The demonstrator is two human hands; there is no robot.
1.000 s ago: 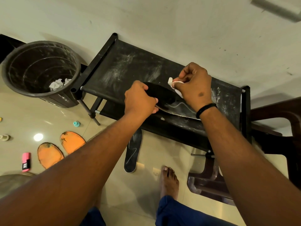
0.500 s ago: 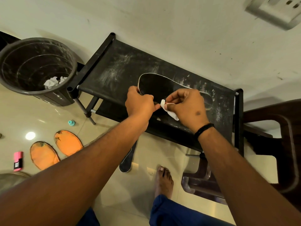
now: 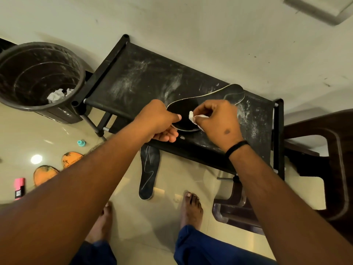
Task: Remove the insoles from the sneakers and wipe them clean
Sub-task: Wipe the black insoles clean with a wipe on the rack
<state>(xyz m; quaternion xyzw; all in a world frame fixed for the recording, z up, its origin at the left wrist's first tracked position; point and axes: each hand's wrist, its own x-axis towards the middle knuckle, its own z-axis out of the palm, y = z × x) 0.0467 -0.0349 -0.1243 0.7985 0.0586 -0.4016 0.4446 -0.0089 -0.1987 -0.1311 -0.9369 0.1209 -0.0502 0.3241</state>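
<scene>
Your landmark is the black rack (image 3: 149,81), a dusty fabric-topped shelf standing against the pale wall (image 3: 191,25). Left of the rack sits a dark round bin (image 3: 38,77), its side just touching the rack's corner post, with crumpled white paper (image 3: 57,95) lying at the bottom. To the right of the rack stands a dark brown chair (image 3: 324,169), close against the rack's end frame.

On top of the rack, toward its right half, lies the black insole (image 3: 210,100) you are working on, its pale edge curving from your hands up to the rack's far right side. A second black insole (image 3: 149,175) rests on the floor in front of the rack, its upper end tucked under the rack's front edge. Further left of the rack, on the floor, lie two orange insoles (image 3: 57,165) side by side.

Your left hand (image 3: 158,121) grasps the near end of the insole on the rack, fingers curled under its edge and thumb on top. Your right hand (image 3: 217,121) pinches a small white wipe (image 3: 193,116) between thumb and fingertips, pressed onto the insole's dark surface just beside your left thumb. A black band (image 3: 236,148) circles your right wrist.

Below the rack's left front leg sits a small teal cap (image 3: 81,142) on the floor, and far left of the rack lies a pink marker (image 3: 19,188).
</scene>
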